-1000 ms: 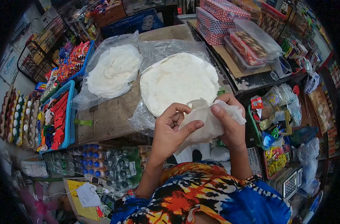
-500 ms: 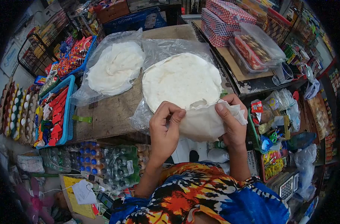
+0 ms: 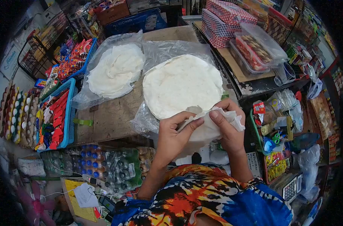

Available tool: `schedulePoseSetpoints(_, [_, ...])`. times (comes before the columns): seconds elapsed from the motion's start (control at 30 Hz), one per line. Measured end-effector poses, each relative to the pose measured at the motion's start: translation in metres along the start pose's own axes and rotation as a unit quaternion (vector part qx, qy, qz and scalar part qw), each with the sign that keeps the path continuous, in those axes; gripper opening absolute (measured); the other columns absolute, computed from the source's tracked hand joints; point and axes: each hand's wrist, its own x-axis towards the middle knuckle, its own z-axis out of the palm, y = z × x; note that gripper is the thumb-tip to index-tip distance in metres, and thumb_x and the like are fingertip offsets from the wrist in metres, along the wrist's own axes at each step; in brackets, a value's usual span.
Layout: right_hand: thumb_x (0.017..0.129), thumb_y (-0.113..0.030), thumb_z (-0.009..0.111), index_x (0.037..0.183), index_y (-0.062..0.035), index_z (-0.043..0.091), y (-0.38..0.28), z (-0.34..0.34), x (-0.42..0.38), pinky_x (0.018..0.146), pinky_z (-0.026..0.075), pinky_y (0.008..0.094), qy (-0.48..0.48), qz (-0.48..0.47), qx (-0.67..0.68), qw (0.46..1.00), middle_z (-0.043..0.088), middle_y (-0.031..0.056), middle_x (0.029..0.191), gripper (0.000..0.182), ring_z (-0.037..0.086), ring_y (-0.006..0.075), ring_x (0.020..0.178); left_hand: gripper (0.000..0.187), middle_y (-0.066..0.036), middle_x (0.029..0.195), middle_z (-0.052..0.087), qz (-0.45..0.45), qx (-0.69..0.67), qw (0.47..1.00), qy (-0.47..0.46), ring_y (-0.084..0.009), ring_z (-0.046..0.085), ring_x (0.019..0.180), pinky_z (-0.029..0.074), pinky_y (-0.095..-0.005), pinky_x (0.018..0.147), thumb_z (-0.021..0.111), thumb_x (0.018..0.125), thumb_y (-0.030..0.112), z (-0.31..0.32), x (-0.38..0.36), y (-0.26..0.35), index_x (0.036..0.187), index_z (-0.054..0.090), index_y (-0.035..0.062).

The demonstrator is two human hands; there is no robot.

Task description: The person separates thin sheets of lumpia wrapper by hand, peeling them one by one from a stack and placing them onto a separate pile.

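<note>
A thin white sheet (image 3: 203,130), creased along its top edge, hangs between my hands at the near edge of a round white stack (image 3: 182,84). My left hand (image 3: 175,137) pinches the sheet's left side between thumb and fingers. On its right side, my right hand (image 3: 231,128) grips the bunched edge with the thumb on top. The round stack lies on clear plastic (image 3: 171,47) on the wooden table. Left of it, a second pile of thin white sheets (image 3: 115,69) rests on its own plastic.
Blue baskets of packets (image 3: 70,113) line the table's left side (image 3: 103,120). Clear containers (image 3: 258,49) and checkered boxes (image 3: 226,22) stand at the back right. Wrapped bottles (image 3: 118,165) are below at the left, a green basket (image 3: 256,132) at the right.
Both hands have drawn closer together, my left hand moving right and slightly down. The sheet between them is more gathered, and more of the stack's near edge shows.
</note>
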Motion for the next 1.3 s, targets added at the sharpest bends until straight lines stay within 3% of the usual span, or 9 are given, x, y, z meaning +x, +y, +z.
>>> schedulePoseSetpoints(0.17, [0.087,-0.015,0.069,0.091,-0.0018,0.060,0.004,-0.001,0.003,0.066,0.043,0.0219,0.039,-0.001,0.052,0.998,0.061,0.0005,0.081,0.016,0.054,0.0067,0.073,0.012,-0.002,0.082,0.068,0.103,0.030,0.992,0.064,-0.0066,0.058,0.076,0.046,-0.0221,0.069,0.071,0.085,0.005,0.002,-0.001,-0.004,0.093,0.069,-0.0032])
schedulePoseSetpoints(0.37, [0.087,-0.017,0.070,0.090,-0.0034,0.059,0.007,-0.010,0.008,0.065,0.044,0.0222,0.109,-0.022,0.077,0.991,0.058,-0.0004,0.078,0.017,0.054,0.0068,0.070,0.011,-0.002,0.081,0.068,0.145,0.045,0.981,0.119,-0.0061,0.057,0.074,0.045,-0.0214,0.068,0.070,0.085,0.005,0.006,-0.005,-0.001,0.092,0.068,-0.0038])
schedulePoseSetpoints(0.47, [0.088,-0.016,0.070,0.090,-0.0044,0.058,0.007,-0.017,0.010,0.066,0.044,0.0227,0.136,-0.006,0.116,0.984,0.058,-0.0004,0.078,0.017,0.054,0.0069,0.071,0.011,-0.006,0.081,0.070,0.143,0.029,0.981,0.125,-0.0065,0.059,0.076,0.047,-0.0226,0.068,0.068,0.085,0.002,0.003,-0.005,-0.004,0.093,0.068,-0.0056])
schedulePoseSetpoints(0.63, [0.091,-0.015,0.065,0.095,-0.0060,0.056,0.010,-0.028,0.015,0.069,0.045,0.0235,0.170,-0.022,0.192,0.966,0.059,0.0002,0.084,0.013,0.055,0.0086,0.075,0.009,-0.004,0.079,0.067,0.130,-0.001,0.982,0.134,-0.0056,0.057,0.075,0.045,-0.0218,0.066,0.068,0.086,0.003,0.001,-0.005,-0.006,0.091,0.067,-0.0044])
schedulePoseSetpoints(1.1, [0.091,-0.016,0.066,0.093,-0.0081,0.056,0.006,-0.042,0.021,0.065,0.045,0.0226,0.203,-0.083,0.122,0.968,0.055,-0.0022,0.079,0.014,0.052,0.0061,0.071,0.007,-0.002,0.083,0.066,0.114,0.027,0.983,0.140,-0.0068,0.057,0.076,0.045,-0.0213,0.069,0.066,0.087,0.005,-0.009,-0.008,-0.012,0.091,0.066,-0.0015])
schedulePoseSetpoints(1.3, [0.092,-0.016,0.065,0.093,-0.0076,0.055,0.004,-0.045,0.024,0.065,0.043,0.0219,0.228,-0.080,0.103,0.965,0.055,-0.0024,0.079,0.013,0.051,0.0056,0.071,0.008,-0.004,0.082,0.069,0.112,0.016,0.981,0.155,-0.0065,0.059,0.076,0.046,-0.0218,0.067,0.064,0.086,-0.002,-0.015,-0.009,-0.009,0.092,0.068,-0.0035])
